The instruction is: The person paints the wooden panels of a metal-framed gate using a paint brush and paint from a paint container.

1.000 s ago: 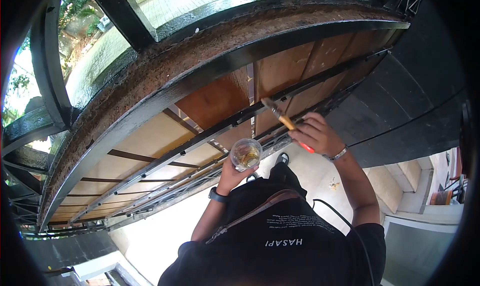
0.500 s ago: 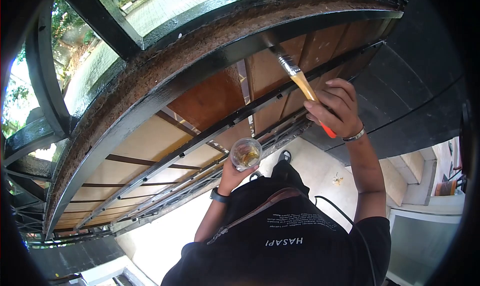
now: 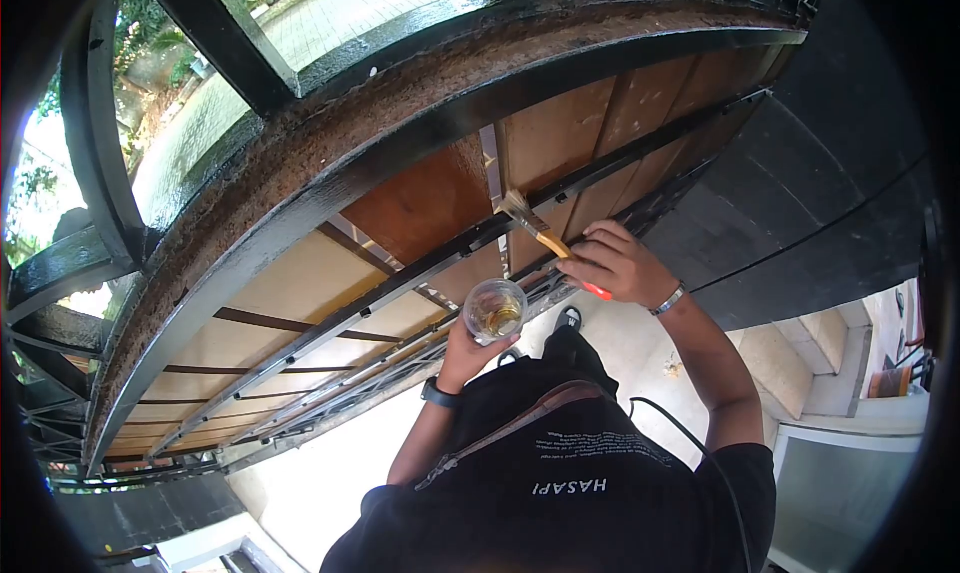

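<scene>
While the bristles of the paintbrush [image 3: 540, 231] rest against the brown wooden panel [image 3: 560, 138] just beside a thin black crossbar [image 3: 440, 258], the right hand [image 3: 612, 265] grips the brush's yellow and red handle, fingers curled closed around it, thumb side toward the gate. The brush slants up and away from this hand, its bristle end at the seam between two panels and its red tip poking out under the palm. A metal bracelet [image 3: 668, 299] circles the wrist behind the hand.

Below and to the left of the right hand, the left hand [image 3: 465, 345] holds a clear plastic cup [image 3: 493, 310] from underneath, fingers wrapped about its lower part; amber liquid sits in the bottom of the cup. The cup's rim is near the lower rail of the gate, apart from the brush. A dark watch [image 3: 437, 392] sits on the left wrist.

Beyond both hands the gate's broad rusty top beam [image 3: 330, 143], edged in black, arcs across the view, with black bars [image 3: 215, 38] rising over it toward a paved street. To the right of the right hand a dark painted wall [image 3: 800, 193] closes in; the panels between beam and lower rail lie open around the brush. Beneath the hands the person's black shirt [image 3: 560, 493] with a brown strap fills the near view, and pale floor [image 3: 330, 473] shows past it, with steps [image 3: 810, 358] off to the right.
</scene>
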The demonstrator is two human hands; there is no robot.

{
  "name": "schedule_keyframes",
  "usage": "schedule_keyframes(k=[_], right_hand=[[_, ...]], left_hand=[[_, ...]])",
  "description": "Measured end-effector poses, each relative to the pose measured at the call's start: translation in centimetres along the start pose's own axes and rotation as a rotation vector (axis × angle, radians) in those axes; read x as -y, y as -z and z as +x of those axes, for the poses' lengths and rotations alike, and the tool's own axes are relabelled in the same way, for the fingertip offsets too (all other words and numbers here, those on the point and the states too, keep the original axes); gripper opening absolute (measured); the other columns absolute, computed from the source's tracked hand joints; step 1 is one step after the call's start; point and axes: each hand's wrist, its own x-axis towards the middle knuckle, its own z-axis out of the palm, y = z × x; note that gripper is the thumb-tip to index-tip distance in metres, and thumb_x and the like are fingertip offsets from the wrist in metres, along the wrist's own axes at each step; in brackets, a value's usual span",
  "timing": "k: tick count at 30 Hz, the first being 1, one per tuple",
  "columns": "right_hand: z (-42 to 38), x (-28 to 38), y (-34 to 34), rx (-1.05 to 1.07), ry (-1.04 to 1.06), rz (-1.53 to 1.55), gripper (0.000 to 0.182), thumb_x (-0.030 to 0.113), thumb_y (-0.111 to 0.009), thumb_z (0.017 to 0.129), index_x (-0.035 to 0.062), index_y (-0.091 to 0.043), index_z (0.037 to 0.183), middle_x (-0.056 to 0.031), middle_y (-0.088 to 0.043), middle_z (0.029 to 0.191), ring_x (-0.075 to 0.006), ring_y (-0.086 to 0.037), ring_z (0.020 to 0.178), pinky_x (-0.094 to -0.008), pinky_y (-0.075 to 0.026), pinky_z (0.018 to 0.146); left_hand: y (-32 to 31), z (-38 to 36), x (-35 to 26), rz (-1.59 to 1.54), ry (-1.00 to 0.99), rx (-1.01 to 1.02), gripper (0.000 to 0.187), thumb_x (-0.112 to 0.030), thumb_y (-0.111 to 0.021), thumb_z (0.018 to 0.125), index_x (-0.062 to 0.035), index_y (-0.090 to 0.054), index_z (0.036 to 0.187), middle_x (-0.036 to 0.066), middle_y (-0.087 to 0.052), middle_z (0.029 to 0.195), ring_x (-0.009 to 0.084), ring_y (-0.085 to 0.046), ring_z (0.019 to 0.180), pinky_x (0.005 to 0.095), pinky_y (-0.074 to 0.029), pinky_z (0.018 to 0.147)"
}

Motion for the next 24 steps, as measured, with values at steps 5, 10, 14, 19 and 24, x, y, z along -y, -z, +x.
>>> schedule_keyframes(k=[5, 10, 14, 19, 24], right_hand=[[1.8, -1.5, 3.7, -0.05, -0.031, -0.001, 0.036, 0.017, -0.081, 0.073, 0.0116, -0.07, 0.106, -0.0042, -0.065, 0.094, -0.0243, -0.061, 0.093, -0.0395, -0.05, 0.091], [2.8, -2.6, 7.6, -0.222, 0.018, -0.268, 0.035, 0.017, -0.081, 0.075, 0.0127, -0.069, 0.108, -0.0037, -0.066, 0.094, -0.0203, -0.063, 0.088, -0.0388, -0.05, 0.091], [2.2, -3.6, 7.9, -0.385, 0.021, -0.423, 0.041, 0.017, -0.082, 0.074, 0.0144, -0.068, 0.113, -0.0038, -0.066, 0.102, -0.0171, -0.064, 0.089, -0.0395, -0.05, 0.091], [1.6, -3.0, 6.1, -0.29, -0.004, -0.322, 0.041, 0.019, -0.082, 0.075, 0.0143, -0.068, 0.113, -0.0037, -0.065, 0.1, -0.0213, -0.063, 0.092, -0.0411, -0.051, 0.091], [0.4, -0.8, 2.1, -0.086, 0.047, -0.128, 0.034, 0.019, -0.079, 0.076, 0.0107, -0.07, 0.108, -0.0041, -0.064, 0.093, -0.0211, -0.062, 0.088, -0.0402, -0.051, 0.093]], left_hand=[[-0.2, 0.1, 0.1, 0.003, 0.002, 0.017, 0.073, -0.01, -0.086, 0.074, 0.0014, -0.047, 0.135, 0.012, -0.059, 0.127, 0.02, -0.057, 0.119, 0.035, -0.044, 0.104], [-0.4, 0.0, 0.0, 0.004, 0.013, 0.006, 0.074, -0.011, -0.086, 0.074, 0.0015, -0.046, 0.135, 0.012, -0.059, 0.128, 0.0202, -0.057, 0.12, 0.035, -0.044, 0.105], [-0.2, -0.1, -0.3, 0.02, 0.005, 0.007, 0.074, -0.011, -0.086, 0.074, 0.0016, -0.046, 0.135, 0.012, -0.059, 0.127, 0.0202, -0.057, 0.119, 0.035, -0.044, 0.105], [-0.2, -0.2, -0.6, 0.016, 0.004, 0.015, 0.072, -0.011, -0.086, 0.074, 0.0017, -0.047, 0.134, 0.012, -0.06, 0.127, 0.0196, -0.057, 0.119, 0.0346, -0.044, 0.104], [-0.2, -0.2, -0.4, 0.022, 0.018, 0.028, 0.073, -0.01, -0.086, 0.074, 0.002, -0.047, 0.134, 0.012, -0.059, 0.128, 0.0197, -0.056, 0.12, 0.0348, -0.044, 0.104]])
